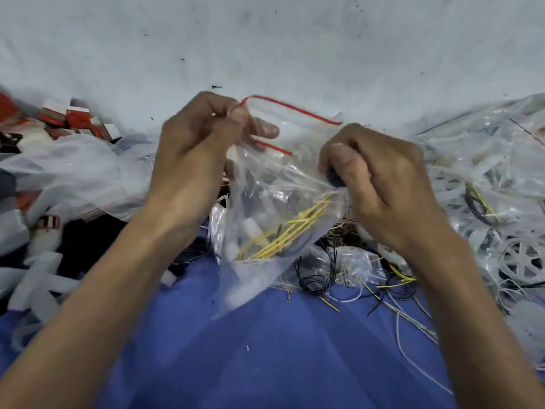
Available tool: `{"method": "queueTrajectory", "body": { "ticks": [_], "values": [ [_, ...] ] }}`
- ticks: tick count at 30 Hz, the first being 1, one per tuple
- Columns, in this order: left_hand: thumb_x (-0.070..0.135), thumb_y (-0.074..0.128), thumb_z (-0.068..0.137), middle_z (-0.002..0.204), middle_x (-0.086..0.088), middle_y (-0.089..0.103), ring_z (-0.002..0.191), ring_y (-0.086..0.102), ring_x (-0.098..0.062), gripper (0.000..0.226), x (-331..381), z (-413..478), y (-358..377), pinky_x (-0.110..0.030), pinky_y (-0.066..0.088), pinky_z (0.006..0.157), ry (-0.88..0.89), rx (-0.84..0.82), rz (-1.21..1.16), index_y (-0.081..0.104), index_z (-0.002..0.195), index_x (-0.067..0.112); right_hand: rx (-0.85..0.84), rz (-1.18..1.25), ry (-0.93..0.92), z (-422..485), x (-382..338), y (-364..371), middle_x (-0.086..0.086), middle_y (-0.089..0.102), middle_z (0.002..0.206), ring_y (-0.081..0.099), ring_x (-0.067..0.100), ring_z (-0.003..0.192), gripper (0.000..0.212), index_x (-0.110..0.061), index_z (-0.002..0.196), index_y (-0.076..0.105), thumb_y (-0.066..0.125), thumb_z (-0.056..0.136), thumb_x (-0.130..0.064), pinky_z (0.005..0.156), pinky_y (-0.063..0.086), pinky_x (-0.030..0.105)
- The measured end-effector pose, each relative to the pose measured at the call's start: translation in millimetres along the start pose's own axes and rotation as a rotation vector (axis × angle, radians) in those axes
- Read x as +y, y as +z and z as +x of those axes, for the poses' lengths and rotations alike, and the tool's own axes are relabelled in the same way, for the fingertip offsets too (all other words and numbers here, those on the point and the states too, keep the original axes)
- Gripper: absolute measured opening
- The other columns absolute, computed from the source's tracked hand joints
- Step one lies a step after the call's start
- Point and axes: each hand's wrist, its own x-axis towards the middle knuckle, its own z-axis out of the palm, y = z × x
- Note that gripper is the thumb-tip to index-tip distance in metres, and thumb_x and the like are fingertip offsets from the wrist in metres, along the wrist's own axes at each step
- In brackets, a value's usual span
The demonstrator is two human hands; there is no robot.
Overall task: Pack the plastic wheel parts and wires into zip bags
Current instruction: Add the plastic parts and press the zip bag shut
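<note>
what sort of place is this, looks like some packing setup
Likely a small parts-packing work spot: loose wires strewn on a blue cloth, white plastic wheels heaped at right, a zip bag holding yellow wires.

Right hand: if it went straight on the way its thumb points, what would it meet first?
The zip bag, whose side the right hand pinches with a small dark piece. Past that clear plastic, probably the left hand holding the bag's mouth by the red zip strip, though depth is unclear.
</note>
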Motion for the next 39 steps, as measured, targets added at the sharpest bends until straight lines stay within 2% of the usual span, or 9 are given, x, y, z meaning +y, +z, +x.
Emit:
{"method": "queueTrajectory", "body": {
  "ticks": [8,11,15,19,22,25,28,33,39],
  "values": [
    [0.016,0.057,0.093,0.108,0.002,0.062,0.096,0.056,-0.008,0.006,-21,14,27,-0.027,0.046,0.083,-0.025,-0.002,0.244,0.054,0.097,0.019,-0.032,0.041,0.301,3,18,4,-0.003,0.054,0.055,0.051,0.022,0.061,0.040,-0.014,0.062,0.050,0.048,0.096,-0.035,0.062,0.033,0.028],
    [0.049,0.046,0.090,0.119,0.015,0.057,0.115,0.046,-0.001,0.032,-26,5,31,-0.022,0.039,0.093,0.121,-0.350,0.450,0.058,0.113,0.030,-0.039,0.090,0.383,3,23,5,-0.005,0.050,0.046,0.047,0.011,0.050,0.045,-0.017,0.056,0.051,0.047,0.095,-0.036,0.057,0.033,0.024],
    [0.061,0.050,0.083,0.080,0.012,0.066,0.077,0.058,0.004,0.034,-27,2,31,-0.025,0.040,0.073,-0.144,-0.691,0.432,0.064,0.089,0.030,-0.015,0.098,0.434,2,30,2,0.001,0.049,0.048,0.046,0.013,0.050,0.053,-0.010,0.058,0.051,0.039,0.099,-0.040,0.061,0.033,0.026],
    [0.024,0.059,0.092,0.072,-0.011,0.052,0.066,0.044,-0.015,0.023,-33,-3,29,-0.023,0.035,0.066,-0.084,-0.766,0.316,0.058,0.081,0.004,-0.068,0.308,0.503,-2,42,-11,0.002,0.048,0.053,0.045,0.010,0.049,0.058,-0.005,0.062,0.045,0.034,0.096,-0.051,0.057,0.039,0.026],
    [0.013,0.052,0.089,0.071,0.012,0.052,0.066,0.045,0.003,0.014,-37,-4,19,-0.007,0.035,0.064,-0.096,-0.774,0.127,0.054,0.078,0.004,-0.253,0.406,0.509,-9,51,-12,-0.004,0.048,0.061,0.045,0.006,0.058,0.065,0.005,0.074,0.049,0.031,0.091,-0.056,0.060,0.039,0.013],
    [0.017,0.055,0.088,0.074,0.003,0.056,0.072,0.050,-0.005,0.015,-45,-1,7,-0.014,0.037,0.067,-0.116,-0.786,0.087,0.056,0.078,0.005,-0.370,0.362,0.509,-17,58,-4,0.008,0.042,0.066,0.040,0.008,0.058,0.070,0.016,0.079,0.046,0.030,0.086,-0.052,0.055,0.034,0.010],
    [0.032,0.061,0.073,0.072,-0.013,0.054,0.072,0.044,-0.028,0.012,-52,6,-5,-0.036,0.031,0.069,-0.236,-0.709,0.037,0.063,0.066,0.023,-0.256,0.333,0.478,-16,58,0,0.002,0.044,0.061,0.040,0.003,0.053,0.062,0.007,0.073,0.051,0.031,0.091,-0.048,0.051,0.032,0.007],
    [0.037,0.056,0.082,0.075,0.008,0.062,0.078,0.055,-0.011,0.022,-55,11,-19,-0.031,0.036,0.078,-0.205,-0.599,0.091,0.062,0.067,0.021,-0.067,0.548,0.502,-10,56,-5,-0.008,0.043,0.053,0.039,0.003,0.044,0.046,-0.012,0.067,0.055,0.040,0.093,-0.047,0.042,0.033,0.011],
    [0.024,0.044,0.091,0.084,-0.019,0.059,0.080,0.054,-0.015,0.026,-35,9,-17,-0.020,0.042,0.074,-0.048,-0.631,0.180,0.055,0.081,0.003,-0.483,0.559,0.446,-9,46,-7,0.004,0.064,0.071,0.055,0.003,0.066,0.038,-0.018,0.082,0.073,0.051,0.083,-0.049,0.064,0.043,0.009]
  ]
}}
